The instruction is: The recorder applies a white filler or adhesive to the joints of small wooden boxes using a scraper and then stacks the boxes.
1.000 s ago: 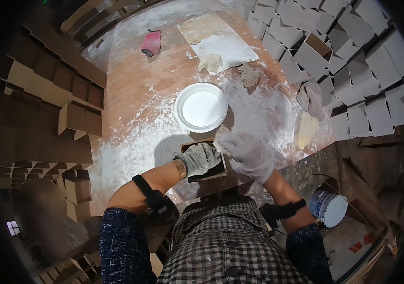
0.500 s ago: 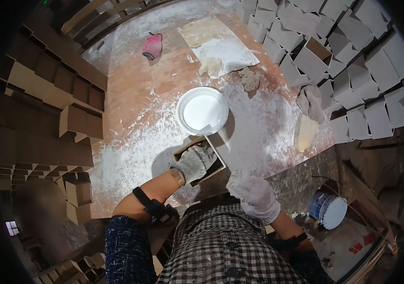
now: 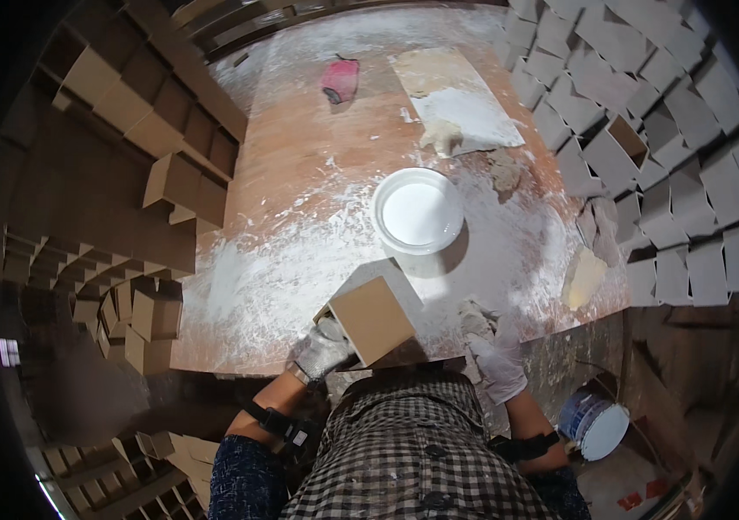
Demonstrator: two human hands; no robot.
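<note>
My left hand [image 3: 322,349], in a dusty grey glove, grips a brown square box-shaped block [image 3: 372,319] and holds it tilted above the near edge of the table [image 3: 300,173]. My right hand [image 3: 498,364], in a white glove, is at the table's front edge and closed on a crumpled dirty rag [image 3: 476,319]. A white bowl [image 3: 419,211] of white liquid stands on the powder-dusted table just beyond the block.
Rows of brown blocks [image 3: 170,182] are stacked to the left, pale coated blocks [image 3: 647,130] to the right. A pink rag [image 3: 340,80], a white-smeared board [image 3: 456,100] and rag lumps [image 3: 503,171] lie farther back. A blue bucket [image 3: 596,425] sits at lower right.
My left hand has lifted and turned the brown block so a flat face shows. My right hand left the block, dropped toward my body, then came to the rag at the table's edge.
</note>
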